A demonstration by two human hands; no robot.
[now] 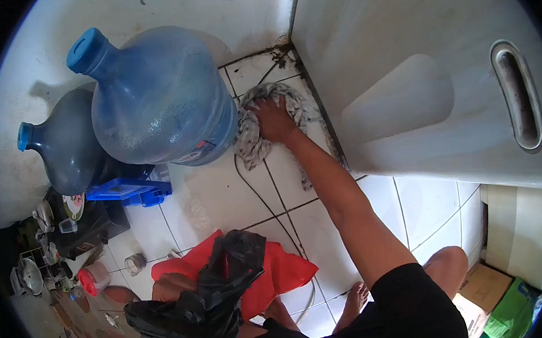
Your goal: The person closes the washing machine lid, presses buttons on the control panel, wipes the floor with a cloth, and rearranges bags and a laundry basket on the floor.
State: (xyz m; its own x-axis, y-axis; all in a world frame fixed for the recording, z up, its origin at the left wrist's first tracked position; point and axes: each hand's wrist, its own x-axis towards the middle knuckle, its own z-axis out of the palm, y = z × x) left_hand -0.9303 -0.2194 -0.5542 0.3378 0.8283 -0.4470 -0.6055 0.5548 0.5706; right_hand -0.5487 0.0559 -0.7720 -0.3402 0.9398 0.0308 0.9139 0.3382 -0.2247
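My right hand (272,120) presses down on a crumpled grey-and-white patterned cloth (255,146) on the tiled floor, its fingers dug into the fabric. The cloth lies in the corner between a large blue water bottle (159,98) and a white appliance door (398,97). At the lower left, a black plastic bag (199,306) drapes over where my left arm reaches, so my left hand and its fingers are hidden. Beneath that bag spreads a red plastic bag (278,272), close to my feet.
A second, darker bottle (68,145) lies left of the blue one. Near them stand a blue plastic basket (128,190), a small glass jar (135,264) and a red-lidded tub (93,280). A thin cable (257,192) crosses the tiles. Cardboard boxes (488,287) sit at lower right.
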